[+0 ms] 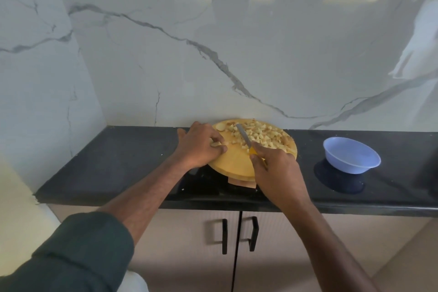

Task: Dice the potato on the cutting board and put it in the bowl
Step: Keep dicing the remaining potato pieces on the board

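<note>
A fingertip could be nicked if the knife point(244, 137) is brought down too close to the left hand point(201, 143), whose curled fingers are pinching a small potato piece point(216, 143) on the cutting board point(233, 161). The yellow handle is being gripped by the right hand point(276, 169), blade angled away over the diced potato point(260, 134). The bowl point(352, 155) is being left unfilled, well apart to the right.

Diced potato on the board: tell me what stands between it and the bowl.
Nothing visible does. The diced potato lies on the cutting board, and only bare black counter separates the board from the empty blue bowl to its right.
</note>
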Available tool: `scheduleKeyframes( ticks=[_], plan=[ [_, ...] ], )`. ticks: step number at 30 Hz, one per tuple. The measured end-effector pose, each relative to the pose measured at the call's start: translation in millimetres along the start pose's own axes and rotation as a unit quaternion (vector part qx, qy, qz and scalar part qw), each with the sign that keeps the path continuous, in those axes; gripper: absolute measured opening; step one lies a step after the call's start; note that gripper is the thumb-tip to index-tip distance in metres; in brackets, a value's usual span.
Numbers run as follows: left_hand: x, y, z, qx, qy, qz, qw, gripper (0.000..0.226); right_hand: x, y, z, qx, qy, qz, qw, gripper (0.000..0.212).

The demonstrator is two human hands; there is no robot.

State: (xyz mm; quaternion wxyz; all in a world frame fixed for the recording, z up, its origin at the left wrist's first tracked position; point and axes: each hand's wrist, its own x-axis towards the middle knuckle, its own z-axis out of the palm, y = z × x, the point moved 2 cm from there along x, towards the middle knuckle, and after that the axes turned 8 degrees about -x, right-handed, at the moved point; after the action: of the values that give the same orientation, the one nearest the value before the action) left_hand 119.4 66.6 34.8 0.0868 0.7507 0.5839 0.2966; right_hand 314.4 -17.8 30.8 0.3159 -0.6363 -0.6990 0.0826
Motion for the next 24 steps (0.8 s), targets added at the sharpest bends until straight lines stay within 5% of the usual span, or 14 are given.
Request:
scheduleKeyframes(
  ticks=[11,19,24],
  plan=[
    [16,18,3,0.025,0.028,-0.011,0.999,0.016,4,0,-1,0.011,0.003,-0.005,1.000,0.041],
    [28,21,13,0.004,0.017,-0.061,0.998,0.031,6,2,-1,0.019,0.005,-0.008,1.000,0.041],
    [28,22,12,-0.020,0.027,-0.058,0.998,0.007,6,1,-1,0.021,0.004,-0.007,1.000,0.041]
  ],
)
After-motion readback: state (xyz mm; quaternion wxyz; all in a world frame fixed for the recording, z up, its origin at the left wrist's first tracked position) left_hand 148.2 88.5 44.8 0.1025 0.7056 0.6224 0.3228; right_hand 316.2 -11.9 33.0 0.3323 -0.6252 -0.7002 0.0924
